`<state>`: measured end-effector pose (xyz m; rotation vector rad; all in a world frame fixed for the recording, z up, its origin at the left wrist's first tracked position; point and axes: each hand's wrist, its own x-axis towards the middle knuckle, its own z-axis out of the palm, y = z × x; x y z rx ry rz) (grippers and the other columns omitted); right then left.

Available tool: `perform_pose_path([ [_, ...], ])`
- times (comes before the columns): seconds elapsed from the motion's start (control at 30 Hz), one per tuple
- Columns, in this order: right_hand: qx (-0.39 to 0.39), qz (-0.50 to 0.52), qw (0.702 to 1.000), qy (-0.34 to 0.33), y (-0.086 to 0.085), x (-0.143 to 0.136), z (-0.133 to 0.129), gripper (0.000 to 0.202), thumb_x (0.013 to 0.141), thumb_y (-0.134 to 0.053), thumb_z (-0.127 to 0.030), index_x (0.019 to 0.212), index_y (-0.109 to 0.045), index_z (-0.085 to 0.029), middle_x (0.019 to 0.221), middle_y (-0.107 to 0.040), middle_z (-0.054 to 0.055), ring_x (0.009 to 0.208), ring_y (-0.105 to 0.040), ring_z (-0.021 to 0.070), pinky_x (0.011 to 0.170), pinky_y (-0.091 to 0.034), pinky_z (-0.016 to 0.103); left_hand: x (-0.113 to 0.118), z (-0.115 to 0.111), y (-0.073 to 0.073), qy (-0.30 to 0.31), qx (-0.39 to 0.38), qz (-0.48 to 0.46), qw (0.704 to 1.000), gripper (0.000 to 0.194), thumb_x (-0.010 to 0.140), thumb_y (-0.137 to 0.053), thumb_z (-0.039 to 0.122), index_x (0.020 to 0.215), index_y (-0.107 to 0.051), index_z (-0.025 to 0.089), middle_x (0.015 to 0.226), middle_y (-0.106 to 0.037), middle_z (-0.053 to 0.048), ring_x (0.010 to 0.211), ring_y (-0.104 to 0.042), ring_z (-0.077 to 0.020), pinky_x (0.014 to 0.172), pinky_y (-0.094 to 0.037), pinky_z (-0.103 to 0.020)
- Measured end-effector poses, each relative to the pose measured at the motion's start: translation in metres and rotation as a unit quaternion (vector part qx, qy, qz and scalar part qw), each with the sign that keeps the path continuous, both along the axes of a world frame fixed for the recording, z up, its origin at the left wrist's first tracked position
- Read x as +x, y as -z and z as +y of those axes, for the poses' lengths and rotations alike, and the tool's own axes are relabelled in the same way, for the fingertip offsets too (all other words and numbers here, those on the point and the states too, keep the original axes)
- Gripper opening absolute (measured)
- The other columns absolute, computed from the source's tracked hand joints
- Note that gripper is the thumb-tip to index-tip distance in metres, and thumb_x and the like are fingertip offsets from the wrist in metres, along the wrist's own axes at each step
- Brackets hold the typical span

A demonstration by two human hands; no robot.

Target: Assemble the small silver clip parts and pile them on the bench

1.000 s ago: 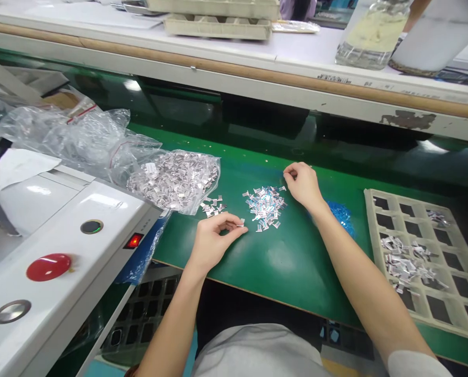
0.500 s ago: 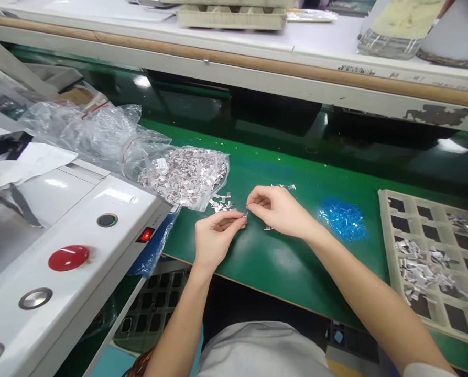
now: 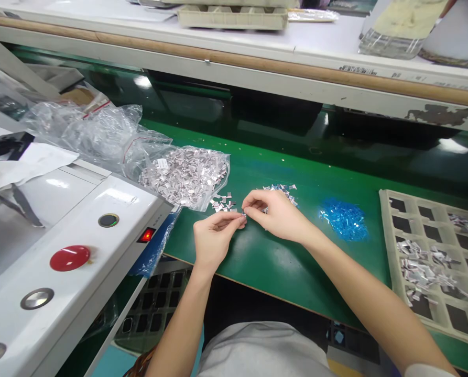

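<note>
My left hand (image 3: 216, 233) pinches a small silvery metal piece (image 3: 243, 214) between thumb and forefinger, over the green tabletop (image 3: 253, 267). Against that piece my right hand (image 3: 272, 213) presses its closed fingertips; whether they hold anything of their own is hidden. Behind the right hand lies a scatter of small silvery pieces (image 3: 291, 195), partly covered by it. More loose silvery pieces (image 3: 222, 202) lie just beyond the left hand, at the mouth of a clear plastic bag (image 3: 184, 175) full of them. A pile of small blue strips (image 3: 344, 219) is right of my right hand.
At the right stands a pale compartment tray (image 3: 387, 246) with silvery pieces in some cells. A white machine (image 3: 80, 220) with a red button and lit switch fills the left. Crumpled plastic bags (image 3: 100, 125) lie behind it. A shelf (image 3: 234, 57) crosses the back.
My right hand has moved slightly left, and its fingertips now meet the left hand's at the small piece. More of the scatter behind it shows. My left hand has barely moved.
</note>
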<state>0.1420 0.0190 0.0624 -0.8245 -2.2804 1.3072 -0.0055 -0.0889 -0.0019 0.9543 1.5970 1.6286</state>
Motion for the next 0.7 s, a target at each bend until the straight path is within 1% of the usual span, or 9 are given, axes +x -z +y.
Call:
perform_pose_path([
  [0.13,-0.001,0.001,1.0,0.0,0.003,0.0,0.001,0.013,0.094,-0.061,-0.014,0.089,-0.071,-0.021,0.09,-0.078,0.002,0.082,-0.073,0.0176,0.077,-0.055,0.031,-0.001,0.0,-0.001,0.01,0.006,0.001,1.0,0.016,0.08,-0.09,0.033,0.086,-0.083,0.02,0.08,-0.082,-0.004,0.072,-0.08,-0.023,0.076,-0.07,-0.036],
  [0.2,-0.018,0.01,1.0,-0.003,0.004,0.0,0.002,0.012,0.092,-0.062,-0.013,0.094,-0.071,-0.021,0.091,-0.078,0.002,0.083,-0.073,0.017,0.077,-0.055,0.03,-0.001,-0.001,-0.001,0.017,0.012,-0.002,1.0,0.015,0.08,-0.09,0.032,0.086,-0.083,0.02,0.081,-0.082,-0.004,0.072,-0.08,-0.0228,0.076,-0.07,-0.036],
  [0.3,-0.048,0.02,0.998,-0.03,0.003,0.0,0.004,0.014,0.092,-0.062,-0.012,0.1,-0.07,-0.021,0.089,-0.076,0.001,0.082,-0.071,0.0163,0.077,-0.056,0.03,-0.002,-0.001,0.001,0.037,0.012,0.001,0.999,0.016,0.083,-0.088,0.034,0.089,-0.084,0.02,0.083,-0.083,-0.005,0.074,-0.081,-0.0235,0.078,-0.07,-0.038],
  [0.37,-0.04,0.017,0.998,-0.04,0.003,0.003,0.007,0.015,0.092,-0.061,-0.012,0.1,-0.068,-0.021,0.087,-0.074,0.0,0.081,-0.07,0.016,0.076,-0.054,0.029,-0.005,-0.001,0.002,0.054,0.012,0.025,0.998,0.019,0.085,-0.085,0.037,0.094,-0.084,0.02,0.088,-0.083,-0.007,0.078,-0.081,-0.0245,0.08,-0.07,-0.039],
  [0.43,-0.004,-0.004,1.0,-0.024,0.003,0.007,0.012,0.016,0.092,-0.06,-0.01,0.099,-0.067,-0.022,0.085,-0.073,-0.001,0.079,-0.068,0.0158,0.072,-0.051,0.028,-0.012,0.003,0.001,0.053,0.019,0.1,0.993,0.02,0.09,-0.081,0.038,0.099,-0.083,0.02,0.096,-0.084,-0.007,0.084,-0.08,-0.0242,0.084,-0.068,-0.039],
  [0.5,0.041,-0.049,0.998,0.0,0.007,0.012,0.018,0.018,0.089,-0.06,-0.006,0.096,-0.065,-0.022,0.081,-0.072,-0.001,0.075,-0.066,0.0159,0.069,-0.046,0.028,-0.021,0.01,0.0,0.031,0.018,0.228,0.973,0.019,0.095,-0.074,0.037,0.105,-0.081,0.022,0.102,-0.083,-0.007,0.085,-0.078,-0.0219,0.085,-0.065,-0.037],
  [0.57,0.083,-0.106,0.991,0.016,0.013,0.016,0.024,0.019,0.086,-0.06,-0.003,0.092,-0.064,-0.021,0.078,-0.071,-0.001,0.074,-0.064,0.0164,0.068,-0.041,0.028,-0.031,0.021,-0.001,0.012,0.002,0.359,0.933,0.018,0.099,-0.068,0.032,0.109,-0.08,0.023,0.104,-0.08,-0.006,0.08,-0.074,-0.0205,0.083,-0.062,-0.037],
  [0.63,0.118,-0.146,0.982,0.02,0.019,0.018,0.028,0.019,0.084,-0.062,-0.002,0.089,-0.063,-0.021,0.081,-0.071,0.0,0.078,-0.063,0.0175,0.068,-0.039,0.028,-0.04,0.033,0.0,0.016,-0.023,0.449,0.893,0.018,0.099,-0.065,0.028,0.109,-0.079,0.022,0.105,-0.076,-0.009,0.084,-0.072,-0.0235,0.082,-0.059,-0.039],
  [0.7,0.144,-0.153,0.977,0.022,0.022,0.018,0.03,0.018,0.083,-0.064,-0.004,0.089,-0.064,-0.02,0.088,-0.072,0.003,0.085,-0.063,0.019,0.071,-0.039,0.029,-0.045,0.043,0.002,0.033,-0.052,0.504,0.861,0.018,0.099,-0.062,0.025,0.102,-0.079,0.02,0.104,-0.073,-0.011,0.092,-0.07,-0.0284,0.083,-0.056,-0.041],
])
